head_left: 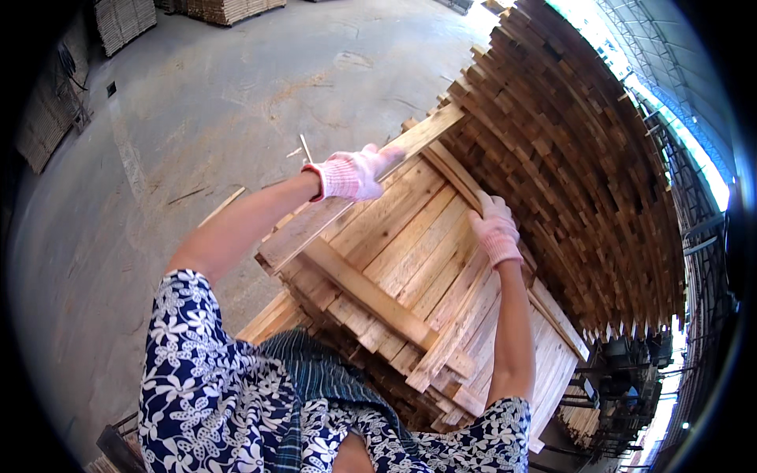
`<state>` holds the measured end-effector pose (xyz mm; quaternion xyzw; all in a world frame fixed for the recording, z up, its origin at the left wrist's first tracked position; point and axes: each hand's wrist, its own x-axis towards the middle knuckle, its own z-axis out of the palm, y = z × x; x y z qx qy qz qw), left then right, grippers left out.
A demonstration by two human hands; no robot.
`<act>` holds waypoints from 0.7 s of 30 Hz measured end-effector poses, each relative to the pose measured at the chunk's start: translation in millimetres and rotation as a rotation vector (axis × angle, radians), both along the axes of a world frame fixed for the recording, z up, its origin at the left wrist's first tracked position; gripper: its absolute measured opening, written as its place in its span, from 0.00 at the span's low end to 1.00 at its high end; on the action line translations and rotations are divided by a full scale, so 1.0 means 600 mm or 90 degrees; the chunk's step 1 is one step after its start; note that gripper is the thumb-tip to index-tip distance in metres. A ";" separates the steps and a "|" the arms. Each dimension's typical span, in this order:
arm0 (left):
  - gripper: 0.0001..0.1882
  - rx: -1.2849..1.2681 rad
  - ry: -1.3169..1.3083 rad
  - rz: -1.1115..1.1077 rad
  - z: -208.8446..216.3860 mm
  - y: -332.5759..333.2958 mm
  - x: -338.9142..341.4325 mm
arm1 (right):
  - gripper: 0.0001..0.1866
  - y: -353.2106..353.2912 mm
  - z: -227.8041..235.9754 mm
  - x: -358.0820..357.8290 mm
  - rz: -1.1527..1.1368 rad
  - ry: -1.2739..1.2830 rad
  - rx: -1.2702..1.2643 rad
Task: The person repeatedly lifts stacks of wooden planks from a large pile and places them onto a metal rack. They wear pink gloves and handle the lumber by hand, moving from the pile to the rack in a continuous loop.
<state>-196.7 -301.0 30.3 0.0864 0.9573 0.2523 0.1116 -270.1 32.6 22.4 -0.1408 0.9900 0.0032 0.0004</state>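
Observation:
My left hand (356, 173), in a pinkish knitted glove, grips a long wooden plank (303, 234) that slants along the far left side of the stack. Its fingers lie over the plank and are slightly blurred. My right hand (496, 229), gloved the same way, is bent around a narrow wooden strip (460, 173) at the stack's right side; its fingertips are partly hidden. Between my hands, boards (410, 229) lie side by side as the stack's top layer. A crosswise batten (367, 293) rests over their near ends, and a loose board (449, 323) lies beside it.
A tall wall of stacked lumber (568, 173) rises close on the right. Wood splinters and sawdust are scattered over the concrete floor (229, 102) to the left. More bundled lumber (124, 22) stands at the far left. Several boards (272, 317) jut out low near my left side.

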 end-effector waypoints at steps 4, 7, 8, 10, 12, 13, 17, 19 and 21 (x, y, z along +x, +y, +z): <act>0.45 -0.017 -0.040 0.015 -0.067 0.001 -0.039 | 0.41 -0.001 -0.065 -0.106 -0.034 -0.009 0.075; 0.46 -0.028 -0.082 0.031 -0.055 -0.004 -0.032 | 0.45 -0.010 -0.095 -0.131 -0.043 -0.028 0.062; 0.46 -0.014 -0.106 0.034 -0.049 -0.006 -0.029 | 0.45 -0.011 -0.097 -0.130 -0.043 -0.030 0.062; 0.46 0.016 -0.136 0.039 -0.048 -0.013 -0.024 | 0.44 -0.012 -0.101 -0.126 -0.035 -0.038 0.063; 0.46 0.017 -0.139 0.064 -0.044 -0.012 -0.020 | 0.44 -0.013 -0.096 -0.119 -0.040 -0.048 0.076; 0.47 0.018 -0.140 0.075 -0.043 -0.012 -0.019 | 0.44 -0.016 -0.095 -0.114 -0.043 -0.053 0.082; 0.45 -0.024 -0.106 0.039 -0.050 -0.010 -0.027 | 0.45 -0.013 -0.072 -0.112 -0.052 -0.102 0.079; 0.45 -0.036 -0.107 0.044 -0.048 -0.002 -0.030 | 0.43 -0.005 -0.058 -0.088 -0.024 -0.030 0.107; 0.47 -0.009 -0.110 0.059 0.011 0.007 -0.016 | 0.41 0.010 -0.037 -0.044 0.042 0.105 0.139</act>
